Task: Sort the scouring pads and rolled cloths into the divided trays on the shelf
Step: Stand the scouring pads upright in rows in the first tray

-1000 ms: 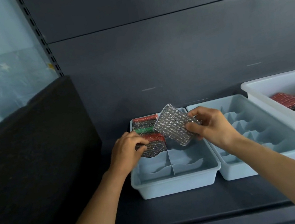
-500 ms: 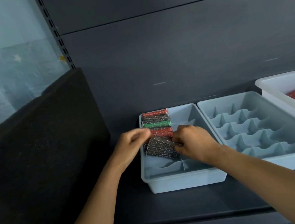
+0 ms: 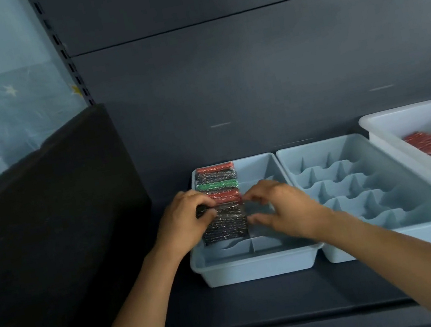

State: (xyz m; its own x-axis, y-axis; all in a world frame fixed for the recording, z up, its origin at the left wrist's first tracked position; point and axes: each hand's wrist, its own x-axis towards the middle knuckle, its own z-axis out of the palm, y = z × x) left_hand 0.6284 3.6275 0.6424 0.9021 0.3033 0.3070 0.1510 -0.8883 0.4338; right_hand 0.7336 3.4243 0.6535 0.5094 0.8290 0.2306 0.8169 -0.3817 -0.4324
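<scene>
Dark scouring pad lies in the left divided tray, left hand grip curled on one edge, right hand pinching the other, seemingly squaring it against the row of pads.

Two bare forearms and wrists
</scene>
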